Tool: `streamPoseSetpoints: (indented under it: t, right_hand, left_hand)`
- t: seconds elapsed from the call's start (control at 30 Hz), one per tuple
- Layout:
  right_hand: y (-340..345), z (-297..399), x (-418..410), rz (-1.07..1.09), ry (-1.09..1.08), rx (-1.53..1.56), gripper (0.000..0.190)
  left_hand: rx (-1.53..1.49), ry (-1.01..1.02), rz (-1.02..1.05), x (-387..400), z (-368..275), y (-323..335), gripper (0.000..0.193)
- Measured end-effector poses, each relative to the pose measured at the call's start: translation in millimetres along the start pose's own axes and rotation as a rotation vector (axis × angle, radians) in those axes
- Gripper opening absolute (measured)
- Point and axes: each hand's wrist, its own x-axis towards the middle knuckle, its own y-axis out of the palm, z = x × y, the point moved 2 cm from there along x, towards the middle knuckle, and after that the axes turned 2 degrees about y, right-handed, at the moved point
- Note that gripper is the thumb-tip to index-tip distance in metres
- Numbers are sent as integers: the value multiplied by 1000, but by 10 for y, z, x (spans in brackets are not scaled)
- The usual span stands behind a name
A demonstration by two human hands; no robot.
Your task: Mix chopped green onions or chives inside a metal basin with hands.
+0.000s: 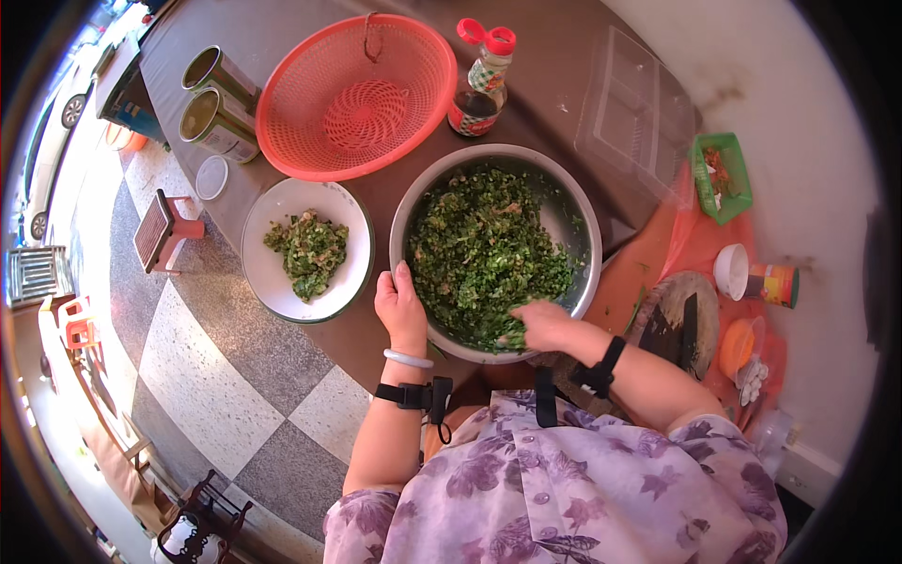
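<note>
A large stainless steel bowl (pixel 590 282) holds a mixture of chopped green leaves (pixel 486 247) with paler bits. My left hand (pixel 402 304) grips the bowl's near left rim, thumb on top. Inside the bowl, at its near right side, my right hand (pixel 539 326) has its fingers down in the greens; the fingertips are partly hidden, so I cannot tell how far they are closed. To the left stands a white enamel basin (pixel 257 257) with a smaller heap of chopped green filling (pixel 310 254) in it.
A red plastic colander (pixel 282 92), two open cans (pixel 201 116) and a sauce bottle (pixel 476 109) with a seasoning jar (pixel 493 63) stand behind. Clear plastic trays (pixel 627 106), a green basket (pixel 743 190) and a round wooden chopping block (pixel 705 310) with a cleaver (pixel 689 331) lie right.
</note>
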Motion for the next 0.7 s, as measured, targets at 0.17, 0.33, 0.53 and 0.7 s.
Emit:
streamPoseSetpoints:
  t: [0.17, 0.33, 0.53, 0.7]
  right_hand:
    - [322, 352, 369, -106, -71, 225, 52]
    - [317, 424, 708, 3, 153, 776, 46]
    - [-260, 545, 436, -147, -6, 712, 28]
    - [-415, 907, 713, -492, -607, -241, 23]
  left_hand:
    - [9, 6, -1, 8, 68, -13, 39]
    - [3, 15, -15, 21, 77, -7, 38]
    - [7, 39, -5, 35, 123, -49, 38]
    - [28, 48, 5, 35, 100, -12, 38]
